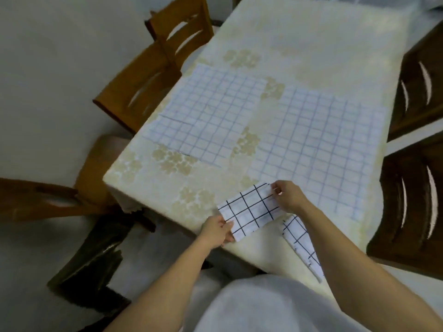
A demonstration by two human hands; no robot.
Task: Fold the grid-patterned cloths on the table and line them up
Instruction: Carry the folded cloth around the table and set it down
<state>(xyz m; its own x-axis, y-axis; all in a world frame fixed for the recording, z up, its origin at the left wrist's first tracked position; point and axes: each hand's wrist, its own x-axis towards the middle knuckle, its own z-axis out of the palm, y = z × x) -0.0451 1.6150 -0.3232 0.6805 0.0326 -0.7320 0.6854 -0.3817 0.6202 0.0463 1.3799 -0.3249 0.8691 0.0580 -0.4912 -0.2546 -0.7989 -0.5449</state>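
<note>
- My left hand [217,230] and right hand [288,195] each pinch an end of a folded black-grid cloth [251,209] at the table's [311,44] near edge.
- Two blue-grid cloths [211,111] lie flat farther off.

1. My view is dim and soft, with a grey cast over everything.
2. Motion blur smears the chairs [153,75] on my left.
3. Glare washes out the far end of the table [323,32].
4. Wide-angle bending curves the edges.
</note>
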